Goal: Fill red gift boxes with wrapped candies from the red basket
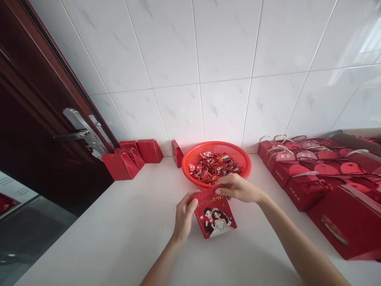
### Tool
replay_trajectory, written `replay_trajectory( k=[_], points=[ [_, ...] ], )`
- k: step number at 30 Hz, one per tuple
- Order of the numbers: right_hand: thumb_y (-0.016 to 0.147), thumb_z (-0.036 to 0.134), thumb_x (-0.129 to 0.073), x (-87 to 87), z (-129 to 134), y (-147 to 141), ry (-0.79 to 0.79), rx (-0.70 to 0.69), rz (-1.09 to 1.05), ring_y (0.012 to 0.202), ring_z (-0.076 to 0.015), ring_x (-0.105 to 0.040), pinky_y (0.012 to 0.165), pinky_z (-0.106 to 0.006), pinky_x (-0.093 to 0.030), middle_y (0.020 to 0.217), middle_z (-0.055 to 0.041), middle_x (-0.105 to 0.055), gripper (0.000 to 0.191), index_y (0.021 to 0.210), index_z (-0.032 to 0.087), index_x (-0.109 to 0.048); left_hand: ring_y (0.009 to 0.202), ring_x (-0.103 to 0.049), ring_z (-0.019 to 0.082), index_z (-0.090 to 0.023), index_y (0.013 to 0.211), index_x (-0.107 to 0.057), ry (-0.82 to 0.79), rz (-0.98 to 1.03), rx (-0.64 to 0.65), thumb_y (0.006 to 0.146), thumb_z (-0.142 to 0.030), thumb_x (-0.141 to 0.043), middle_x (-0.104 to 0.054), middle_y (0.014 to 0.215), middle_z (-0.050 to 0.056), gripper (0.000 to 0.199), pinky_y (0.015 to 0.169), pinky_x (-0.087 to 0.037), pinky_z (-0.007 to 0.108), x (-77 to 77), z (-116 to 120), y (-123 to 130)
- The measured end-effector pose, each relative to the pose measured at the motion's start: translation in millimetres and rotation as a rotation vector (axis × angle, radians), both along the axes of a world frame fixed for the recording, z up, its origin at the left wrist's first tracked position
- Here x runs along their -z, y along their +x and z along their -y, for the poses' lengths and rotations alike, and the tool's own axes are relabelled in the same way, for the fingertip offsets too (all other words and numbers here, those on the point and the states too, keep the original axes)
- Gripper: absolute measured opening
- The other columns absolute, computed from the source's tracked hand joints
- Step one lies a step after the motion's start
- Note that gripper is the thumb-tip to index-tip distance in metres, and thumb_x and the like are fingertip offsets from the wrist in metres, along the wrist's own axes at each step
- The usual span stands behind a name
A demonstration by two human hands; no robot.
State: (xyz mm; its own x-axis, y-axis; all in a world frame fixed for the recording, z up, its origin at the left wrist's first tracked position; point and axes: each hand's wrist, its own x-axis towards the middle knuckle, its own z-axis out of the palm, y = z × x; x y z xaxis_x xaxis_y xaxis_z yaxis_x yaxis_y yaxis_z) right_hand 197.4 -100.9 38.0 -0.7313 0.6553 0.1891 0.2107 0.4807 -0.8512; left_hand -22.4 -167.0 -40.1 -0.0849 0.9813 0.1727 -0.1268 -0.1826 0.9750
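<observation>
“Wedding favor box [217, 216]: report its location.”

“I have it on the head camera, over the near part of the white tabletop [119, 234], just in front of the orange-red plastic colander [185, 167]. Its side printed with a bride and groom faces the camera, tilted, with gold lettering near the top. I cannot tell whether its lower edge contacts the surface.”

“Report the grip, both sides.”

“Left hand [183, 216]: grip narrow, thumb and fingers holding the upper left corner. Right hand [236, 188]: grip narrow, pinching the top edge toward the right corner, next to the colander's near rim.”

“Colander contents?”

“Wrapped candies [218, 161], mostly red, in a loose pile.”

“Adjacent items?”

“Just left of the colander, I see one upright red carton [177, 154]. Farther left, several red cartons [120, 167] stand near the dark wooden door [35, 103]. At right, red gift boxes [297, 169] with handles sit in rows. Behind everything: a white tiled wall [226, 47].”
</observation>
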Motion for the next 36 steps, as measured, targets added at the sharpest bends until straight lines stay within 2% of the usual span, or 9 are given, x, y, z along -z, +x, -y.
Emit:
replay_trajectory(
  k=[5,10,15,18,23,26,29,36],
  points=[
    [0.093,0.051,-0.058,-15.3,2,19,0.006,0.126,-0.081,0.058,-0.0102,-0.048,0.052,-0.022,-0.043,0.066,0.0005,-0.052,0.04,0.075,0.015,-0.06,0.106,-0.065,0.031,-0.014,0.108,-0.072,0.049,0.146,0.067,0.086,-0.059,-0.059,-0.073,0.112,0.013,0.051,0.09,-0.051,0.038,21.3,-3,7],
    [0.09,0.053,-0.062,-31.6,7,38,0.048,0.267,-0.212,0.059,-0.0103,-0.049,0.05,-0.022,-0.043,0.07,-0.0011,-0.055,0.04,0.082,0.013,-0.066,0.12,-0.059,0.034,-0.02,0.122,-0.066,0.039,0.106,0.2,0.085,-0.058,-0.062,-0.066,0.129,0.012,0.053,0.098,-0.049,0.041,39.5,0,21],
    [0.09,0.049,-0.064,-38.8,12,48,0.044,0.275,-0.258,0.056,-0.0087,-0.044,0.048,-0.02,-0.038,0.064,0.0015,-0.051,0.037,0.088,0.012,-0.069,0.132,-0.051,0.037,-0.023,0.134,-0.058,0.116,0.008,0.353,0.077,-0.066,-0.068,-0.062,0.135,0.012,0.072,0.105,-0.047,0.043,44.5,4,30],
    [0.09,0.047,-0.064,-39.2,12,48,0.068,0.26,-0.286,0.057,-0.0088,-0.045,0.049,-0.02,-0.039,0.066,0.0014,-0.051,0.036,0.089,0.012,-0.069,0.134,-0.05,0.036,-0.025,0.138,-0.054,0.146,-0.056,0.409,0.078,-0.065,-0.069,-0.061,0.137,0.012,0.074,0.106,-0.046,0.043,44.6,5,30],
    [0.092,0.043,-0.063,-38.2,12,43,0.126,0.227,-0.258,0.055,-0.0078,-0.042,0.048,-0.02,-0.036,0.063,0.0027,-0.048,0.033,0.083,0.012,-0.067,0.131,-0.054,0.035,-0.024,0.138,-0.055,0.123,-0.124,0.389,0.077,-0.059,-0.073,-0.062,0.138,0.012,0.072,0.105,-0.048,0.042,46.6,5,30],
    [0.092,0.043,-0.062,-39.2,12,42,0.165,0.234,-0.243,0.056,-0.0077,-0.042,0.048,-0.02,-0.034,0.063,0.0026,-0.049,0.033,0.081,0.012,-0.066,0.121,-0.062,0.033,-0.022,0.129,-0.063,0.121,-0.166,0.378,0.075,-0.055,-0.076,-0.068,0.13,0.012,0.064,0.098,-0.052,0.039,45.0,5,31],
    [0.091,0.044,-0.064,-41.2,11,43,0.181,0.227,-0.233,0.058,-0.0088,-0.046,0.051,-0.021,-0.037,0.066,0.0012,-0.054,0.033,0.083,0.012,-0.065,0.114,-0.066,0.033,-0.021,0.12,-0.069,0.087,-0.163,0.298,0.074,-0.053,-0.078,-0.072,0.123,0.011,0.057,0.094,-0.054,0.037,40.6,5,33],
    [0.088,0.046,-0.067,-39.7,11,47,0.202,0.243,-0.241,0.065,-0.0104,-0.05,0.057,-0.022,-0.041,0.073,-0.0007,-0.058,0.034,0.084,0.012,-0.067,0.104,-0.068,0.032,-0.019,0.113,-0.067,-0.029,-0.123,0.255,0.066,-0.056,-0.081,-0.072,0.117,0.013,0.062,0.088,-0.056,0.038,40.1,5,40]
  ],
)
